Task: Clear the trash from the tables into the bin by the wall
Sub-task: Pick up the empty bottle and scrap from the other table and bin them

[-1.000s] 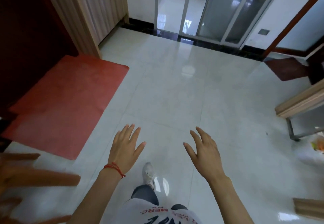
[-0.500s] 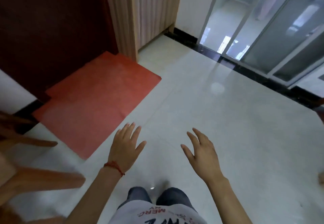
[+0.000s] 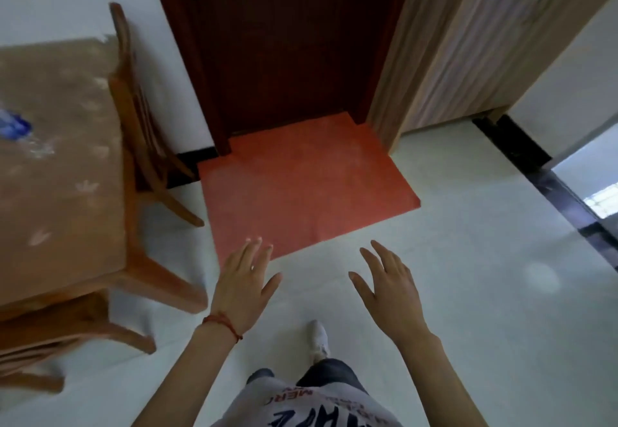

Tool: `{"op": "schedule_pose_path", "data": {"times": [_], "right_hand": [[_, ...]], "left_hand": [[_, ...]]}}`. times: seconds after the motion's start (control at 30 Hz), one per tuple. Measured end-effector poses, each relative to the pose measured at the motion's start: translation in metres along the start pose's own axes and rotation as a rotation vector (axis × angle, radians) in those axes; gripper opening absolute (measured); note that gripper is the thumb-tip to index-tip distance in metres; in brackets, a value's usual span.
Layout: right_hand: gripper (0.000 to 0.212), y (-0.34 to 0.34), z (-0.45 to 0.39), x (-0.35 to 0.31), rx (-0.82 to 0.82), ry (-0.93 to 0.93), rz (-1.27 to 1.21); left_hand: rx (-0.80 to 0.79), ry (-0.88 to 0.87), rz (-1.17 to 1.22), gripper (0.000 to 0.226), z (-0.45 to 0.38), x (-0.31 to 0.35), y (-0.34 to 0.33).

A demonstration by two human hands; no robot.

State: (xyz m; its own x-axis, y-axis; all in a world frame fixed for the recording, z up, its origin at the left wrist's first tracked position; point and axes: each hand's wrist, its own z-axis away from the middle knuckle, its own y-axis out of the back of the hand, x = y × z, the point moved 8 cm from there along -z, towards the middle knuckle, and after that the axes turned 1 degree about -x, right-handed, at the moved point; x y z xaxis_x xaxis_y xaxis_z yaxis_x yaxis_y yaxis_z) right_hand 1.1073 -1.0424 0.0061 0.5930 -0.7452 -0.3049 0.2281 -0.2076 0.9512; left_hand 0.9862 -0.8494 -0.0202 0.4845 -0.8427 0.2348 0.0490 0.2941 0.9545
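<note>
pale tile floor [image 3: 468,293] lies under us. our left hand [image 3: 242,288] and right hand [image 3: 389,288] hang spread and hold nothing (a red string [image 3: 222,323] circles the left wrist). at far left a blurred blue-and-clear piece of trash [image 3: 15,129] sits on the brown-clothed table [image 3: 60,192], beside a wooden chair [image 3: 137,119]. ahead, a red mat [image 3: 301,186] meets a dark door [image 3: 284,42].

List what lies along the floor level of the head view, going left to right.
Table with blue-and-clear trash → wooden chair → red mat → left hand → right hand → dark threshold strip.
</note>
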Motion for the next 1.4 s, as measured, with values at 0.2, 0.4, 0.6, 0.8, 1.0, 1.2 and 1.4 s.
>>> {"op": "schedule_pose_path", "data": {"times": [0.2, 0.4, 0.6, 0.8, 1.0, 1.2, 1.4], "right_hand": [[0.055, 0.018, -0.079, 0.011, -0.001, 0.134, 0.002], [0.052, 0.023, -0.142, 0.017, -0.025, 0.232, -0.020], [0.053, 0.020, -0.205, 0.006, -0.040, 0.282, -0.029], [0.051, 0.011, -0.286, -0.017, -0.046, 0.305, -0.055], [0.056, -0.002, -0.388, -0.055, -0.091, 0.297, -0.006], [0.065, -0.002, -0.484, -0.097, -0.118, 0.282, -0.015], [0.068, -0.002, -0.557, -0.121, -0.152, 0.289, -0.030]], "left_hand": [[0.056, 0.121, 0.042, 0.072, -0.048, -0.001, 0.019], [0.098, 0.200, 0.058, 0.076, -0.092, -0.002, 0.035], [0.096, 0.230, 0.058, 0.075, -0.141, -0.017, 0.046], [0.137, 0.221, 0.067, 0.075, -0.215, -0.051, 0.065], [0.125, 0.231, 0.052, 0.071, -0.304, -0.103, 0.092], [0.146, 0.249, 0.064, 0.073, -0.384, -0.157, 0.126], [0.161, 0.293, 0.062, 0.074, -0.445, -0.190, 0.150]]}}
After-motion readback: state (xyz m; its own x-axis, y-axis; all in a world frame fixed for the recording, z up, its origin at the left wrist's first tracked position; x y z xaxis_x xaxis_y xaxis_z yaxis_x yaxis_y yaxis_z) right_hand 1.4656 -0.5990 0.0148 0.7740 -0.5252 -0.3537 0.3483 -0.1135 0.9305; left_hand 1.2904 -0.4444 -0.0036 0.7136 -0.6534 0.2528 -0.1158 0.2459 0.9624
